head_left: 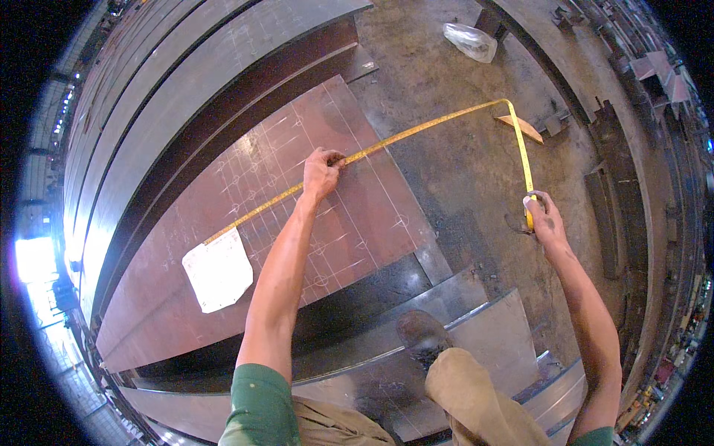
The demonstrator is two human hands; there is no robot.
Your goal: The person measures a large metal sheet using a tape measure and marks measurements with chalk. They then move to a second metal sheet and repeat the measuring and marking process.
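A yellow tape measure blade [435,124] runs slantwise across a reddish-brown steel plate [398,189] covered in white chalk lines and circles. Past the plate's right edge it hangs in the air and bends sharply down to its case. My right hand [547,219] grips that case, mostly hidden by the fingers, out over the floor. My left hand [323,175] is over the middle of the plate, fingers pinched at the blade; what lies between the fingertips is hidden. A white sheet of paper [218,271] rests on the plate by the blade's left end.
Long steel beams [245,70] lie side by side beyond the plate. More steel pieces [483,334] lie near my legs, with my dark shoe [424,336] among them. On the floor are a clear plastic bag [471,42], an orange-brown offcut [526,130] and beams [613,215] at right.
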